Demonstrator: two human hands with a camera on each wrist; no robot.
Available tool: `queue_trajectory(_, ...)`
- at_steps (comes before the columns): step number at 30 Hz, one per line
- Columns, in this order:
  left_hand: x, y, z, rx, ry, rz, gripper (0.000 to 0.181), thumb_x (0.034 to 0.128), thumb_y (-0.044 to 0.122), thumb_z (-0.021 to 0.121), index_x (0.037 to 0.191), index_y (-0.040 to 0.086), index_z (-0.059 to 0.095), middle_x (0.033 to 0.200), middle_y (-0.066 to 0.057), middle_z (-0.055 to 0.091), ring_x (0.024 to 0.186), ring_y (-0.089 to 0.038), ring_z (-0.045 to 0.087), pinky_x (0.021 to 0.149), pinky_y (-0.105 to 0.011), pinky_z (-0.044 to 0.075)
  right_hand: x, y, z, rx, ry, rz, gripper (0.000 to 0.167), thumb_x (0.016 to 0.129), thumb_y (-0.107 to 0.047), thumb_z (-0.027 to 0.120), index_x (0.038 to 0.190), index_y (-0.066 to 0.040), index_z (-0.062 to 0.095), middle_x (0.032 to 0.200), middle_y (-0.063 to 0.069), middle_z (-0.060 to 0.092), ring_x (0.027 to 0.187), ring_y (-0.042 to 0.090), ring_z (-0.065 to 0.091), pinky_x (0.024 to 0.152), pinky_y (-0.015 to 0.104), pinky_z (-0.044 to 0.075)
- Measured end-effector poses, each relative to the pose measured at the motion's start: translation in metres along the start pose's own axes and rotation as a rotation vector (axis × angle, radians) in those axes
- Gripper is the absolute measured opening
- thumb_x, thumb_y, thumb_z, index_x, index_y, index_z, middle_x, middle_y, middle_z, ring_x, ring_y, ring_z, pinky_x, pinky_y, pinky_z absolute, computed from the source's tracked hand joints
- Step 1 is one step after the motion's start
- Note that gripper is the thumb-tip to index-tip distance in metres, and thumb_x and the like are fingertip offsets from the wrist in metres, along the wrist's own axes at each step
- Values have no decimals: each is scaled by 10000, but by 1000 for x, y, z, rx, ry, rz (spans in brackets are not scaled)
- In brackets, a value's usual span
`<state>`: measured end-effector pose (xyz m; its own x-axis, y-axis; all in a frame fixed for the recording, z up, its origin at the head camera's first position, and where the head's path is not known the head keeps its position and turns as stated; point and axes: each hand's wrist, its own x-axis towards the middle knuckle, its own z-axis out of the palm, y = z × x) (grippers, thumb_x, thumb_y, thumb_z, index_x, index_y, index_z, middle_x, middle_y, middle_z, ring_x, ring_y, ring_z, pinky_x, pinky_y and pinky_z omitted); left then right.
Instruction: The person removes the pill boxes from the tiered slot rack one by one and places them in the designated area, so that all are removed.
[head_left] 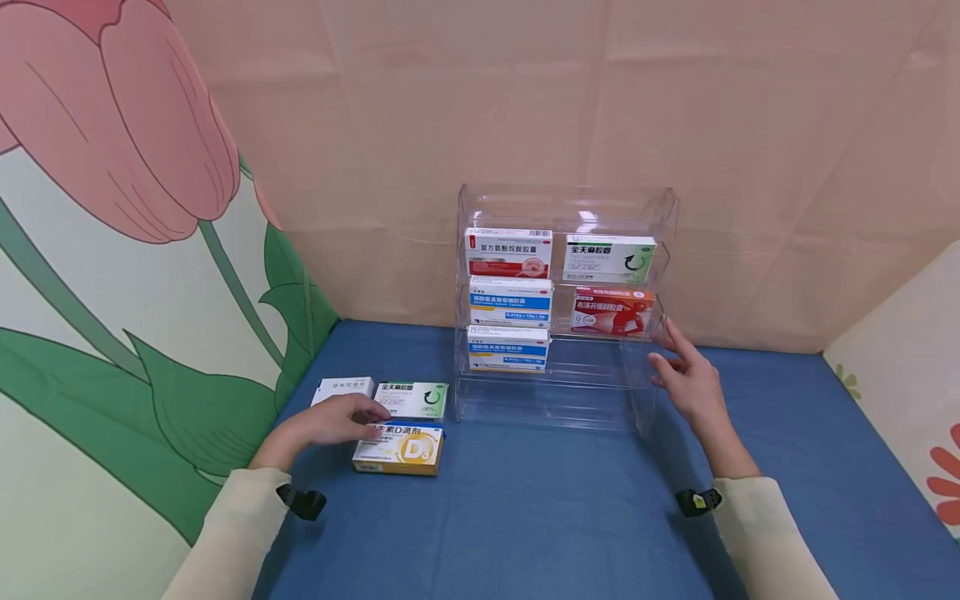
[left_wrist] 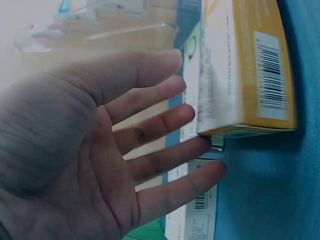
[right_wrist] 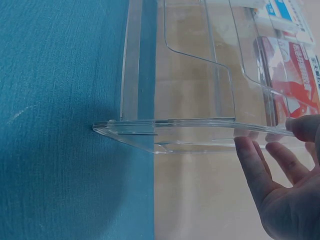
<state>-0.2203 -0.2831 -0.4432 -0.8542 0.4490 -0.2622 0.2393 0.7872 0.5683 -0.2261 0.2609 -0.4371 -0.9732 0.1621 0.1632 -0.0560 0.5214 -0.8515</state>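
Note:
My left hand [head_left: 337, 418] hovers with spread fingers beside a white-and-yellow vitamin D drops box [head_left: 401, 452]; in the left wrist view its palm [left_wrist: 90, 165] holds nothing. A white-and-green capsule box [head_left: 412, 400] and a white medicine box [head_left: 341, 389], partly covered by that hand, lie behind. At the right side of a clear tiered rack [head_left: 555, 408], my right hand [head_left: 690, 383] pinches the side panel, thumb at the front edge and fingers outside. Near it, a red capsule box [head_left: 612, 312] stands in the rack; the right wrist view shows it through the plastic.
Also in the rack are a red-and-white box [head_left: 509, 252], two blue-and-white boxes, the upper one [head_left: 511, 302] above the lower one [head_left: 508, 348], and another white-and-green box [head_left: 608, 258]. A blue cloth [head_left: 525, 517] covers the table, with a beige backdrop [head_left: 750, 167] behind.

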Motion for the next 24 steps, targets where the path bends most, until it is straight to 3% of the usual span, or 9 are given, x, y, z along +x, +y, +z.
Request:
queue_trajectory(7,0,15,-3,60,104,-24,406,935,240,726,1293,57,670,1206,-140,650,1045,-274,592,874,-446,526,0,0,0,19,-10,0,712,1039,-284,582,1563,-526,166,1553,155,454,1264,450,557,818,356,564)
queue_trajectory(10,2,25,-4,87,146,3,401,949,251,706,1298,57,668,1232,-154,648,1077,-322,593,871,-460,531,0,0,0,23,-11,4,701,1035,-315,582,1561,-529,170,1555,147,453,1265,442,556,819,343,563)
queue_trajectory(17,8,46,-3,98,217,42,390,964,287,684,1295,82,678,1288,-148,637,1197,-383,577,963,-556,509,0,0,0,35,-12,10,702,1034,-305,583,1587,-467,182,1554,139,457,1264,429,556,818,321,562)
queue_trajectory(24,16,66,0,95,236,69,371,954,296,702,1289,137,685,1347,-116,624,1295,-364,544,1043,-577,460,-1,-1,0,36,-9,1,697,1035,-303,582,1590,-454,190,1550,140,463,1254,422,563,816,308,561)
